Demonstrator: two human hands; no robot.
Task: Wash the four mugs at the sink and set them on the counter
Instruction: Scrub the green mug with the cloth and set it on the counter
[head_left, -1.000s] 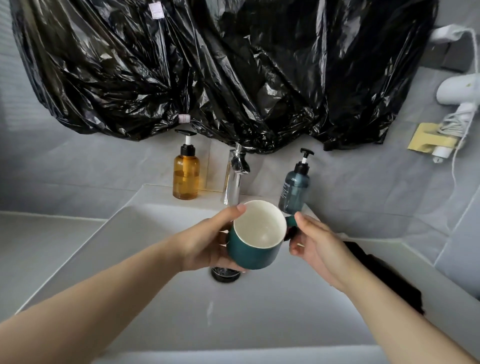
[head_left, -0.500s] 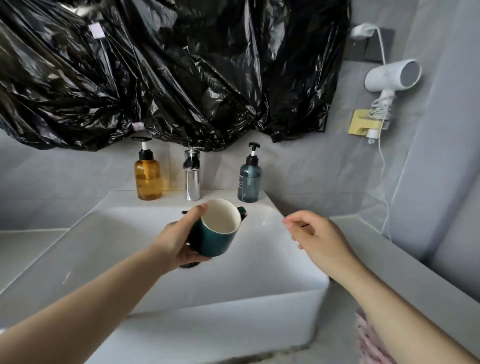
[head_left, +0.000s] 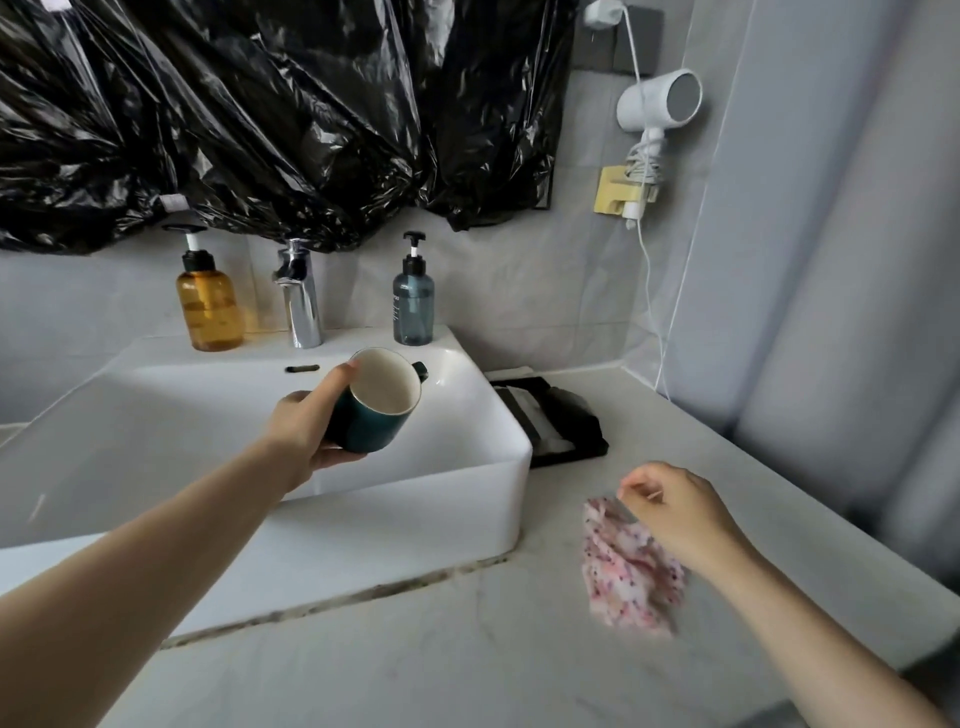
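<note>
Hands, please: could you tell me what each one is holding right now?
Left hand: grips the teal mug.
Right hand: pinches the pink cloth.

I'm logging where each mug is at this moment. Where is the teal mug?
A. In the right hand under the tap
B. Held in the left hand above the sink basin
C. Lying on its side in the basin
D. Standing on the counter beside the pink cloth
B: the left hand grips the teal mug, tilted, above the sink, while the right hand is over at the pink cloth on the counter.
</note>
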